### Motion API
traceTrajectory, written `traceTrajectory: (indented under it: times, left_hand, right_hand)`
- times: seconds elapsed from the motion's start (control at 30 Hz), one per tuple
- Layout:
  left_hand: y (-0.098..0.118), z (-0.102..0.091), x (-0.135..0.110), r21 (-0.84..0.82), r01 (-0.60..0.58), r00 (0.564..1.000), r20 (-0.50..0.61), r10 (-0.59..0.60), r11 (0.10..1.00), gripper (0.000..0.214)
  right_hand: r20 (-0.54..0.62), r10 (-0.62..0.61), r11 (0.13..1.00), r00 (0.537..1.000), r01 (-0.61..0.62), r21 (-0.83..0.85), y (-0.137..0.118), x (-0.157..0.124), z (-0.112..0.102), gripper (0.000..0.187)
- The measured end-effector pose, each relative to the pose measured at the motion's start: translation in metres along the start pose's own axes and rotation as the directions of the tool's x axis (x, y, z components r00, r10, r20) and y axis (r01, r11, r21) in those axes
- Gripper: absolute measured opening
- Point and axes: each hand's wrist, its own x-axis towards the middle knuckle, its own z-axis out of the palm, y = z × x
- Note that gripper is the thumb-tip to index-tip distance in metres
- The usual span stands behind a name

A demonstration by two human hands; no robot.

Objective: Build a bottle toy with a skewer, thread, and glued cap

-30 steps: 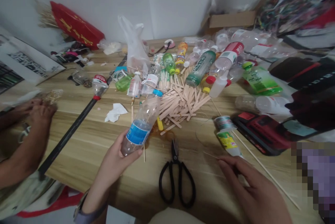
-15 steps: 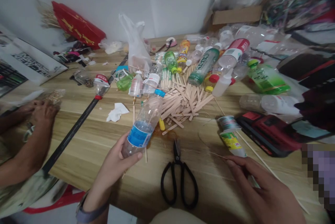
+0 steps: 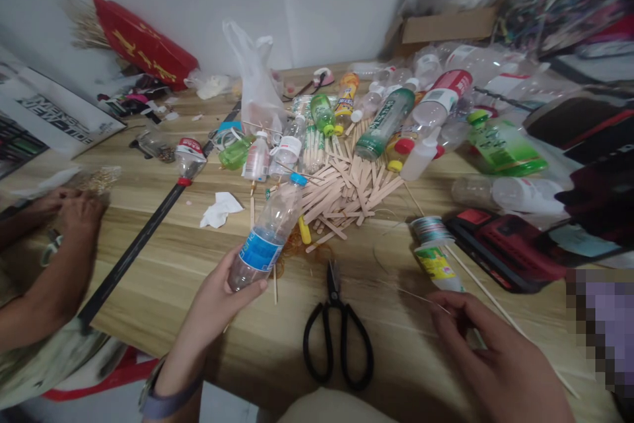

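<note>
My left hand is wrapped round the lower part of a clear plastic bottle with a blue label and blue cap, tilted to the right. My right hand pinches a thin wire between thumb and fingertips; its loose end curves up and left over the table. Between my hands lie black-handled scissors, blades pointing away from me. Just beyond my right hand stands a spool on a container with a yellow label.
Wooden sticks are heaped mid-table, with several plastic bottles behind. A red and black battery tool lies at right. At left, a black bar ends in a cut bottle top; beyond it are another person's hands.
My left hand and the bottle have shifted slightly left and down. The wire in my right hand has swung a little. The view has moved slightly.
</note>
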Motion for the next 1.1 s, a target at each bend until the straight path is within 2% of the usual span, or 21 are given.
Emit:
traceTrajectory:
  times: [0.23, 0.47, 0.6, 0.77, 0.9, 1.0, 1.1]
  left_hand:
    - [-0.005, -0.004, 0.003, 0.107, -0.055, 0.998, 0.023, 0.052, 0.993, 0.061]
    - [-0.01, -0.005, 0.007, 0.163, -0.08, 0.996, 0.037, 0.075, 0.983, 0.072]
    - [-0.011, -0.009, 0.012, 0.203, -0.101, 0.994, 0.06, 0.09, 0.974, 0.072]
    - [-0.011, -0.014, 0.019, 0.23, -0.152, 0.985, 0.115, 0.128, 0.961, 0.067]
    - [-0.01, -0.015, 0.021, 0.251, -0.154, 0.986, 0.093, 0.135, 0.956, 0.065]
    - [-0.011, -0.016, 0.02, 0.394, -0.172, 0.984, 0.031, 0.174, 0.903, 0.068]
    - [-0.008, -0.016, 0.011, 0.614, -0.169, 0.962, -0.068, 0.265, 0.771, 0.069]
  right_hand:
    - [0.006, 0.049, 0.999, 0.999, -0.05, 0.011, -0.007, 0.001, 0.0, 0.024]
    - [0.0, 0.064, 0.998, 0.998, -0.064, 0.007, -0.012, 0.002, -0.001, 0.025]
    - [0.017, 0.041, 0.998, 0.999, -0.041, 0.041, -0.013, 0.003, 0.004, 0.025]
    - [-0.079, 0.049, 0.996, 0.996, -0.043, 0.074, -0.021, -0.002, 0.014, 0.025]
    - [-0.043, 0.06, 0.997, 0.997, -0.057, 0.061, -0.027, -0.005, 0.016, 0.022]
    - [-0.009, 0.011, 0.999, 1.0, -0.01, 0.046, -0.024, -0.004, 0.015, 0.021]
    - [0.047, -0.048, 0.998, 0.998, 0.046, 0.036, -0.019, -0.002, 0.015, 0.019]
